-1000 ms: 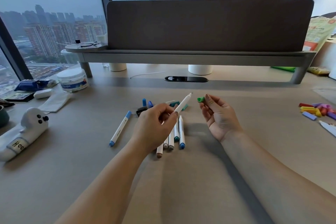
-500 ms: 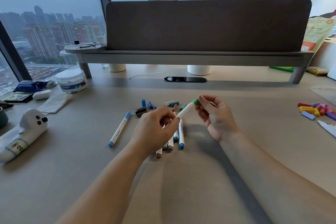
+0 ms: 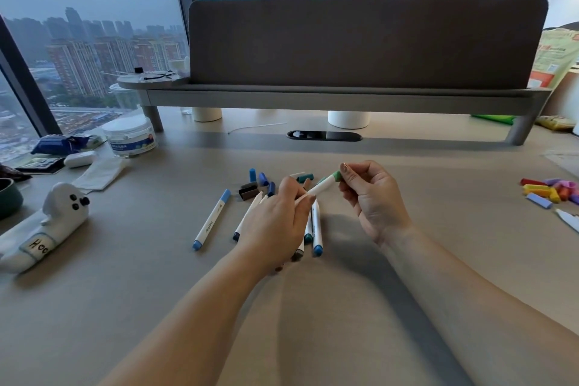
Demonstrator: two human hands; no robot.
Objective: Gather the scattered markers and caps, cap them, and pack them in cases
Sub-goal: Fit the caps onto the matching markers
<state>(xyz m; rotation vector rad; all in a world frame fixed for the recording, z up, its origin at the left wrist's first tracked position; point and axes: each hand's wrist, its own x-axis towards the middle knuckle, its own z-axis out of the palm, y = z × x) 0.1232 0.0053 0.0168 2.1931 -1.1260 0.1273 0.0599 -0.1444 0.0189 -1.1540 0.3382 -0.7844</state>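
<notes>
My left hand (image 3: 277, 224) grips the lower barrel of a white marker (image 3: 320, 187) held above the desk. My right hand (image 3: 372, 197) pinches the green cap (image 3: 336, 176) that sits on the marker's tip. Under my left hand lie several white markers (image 3: 315, 226) in a bunch. A light-blue capped marker (image 3: 211, 219) lies apart to the left. Loose caps (image 3: 261, 180) in blue, brown and teal are scattered just behind my hands.
A white ghost-shaped pouch (image 3: 47, 226) lies at the left edge. A clear tub (image 3: 131, 136) and a white case (image 3: 80, 159) stand at back left. Coloured blocks (image 3: 550, 191) sit at far right. A raised shelf with a grey divider (image 3: 360, 44) spans the back.
My right hand brought the green cap from beside the marker onto its tip. My left hand lowered and tilted the marker toward the right hand.
</notes>
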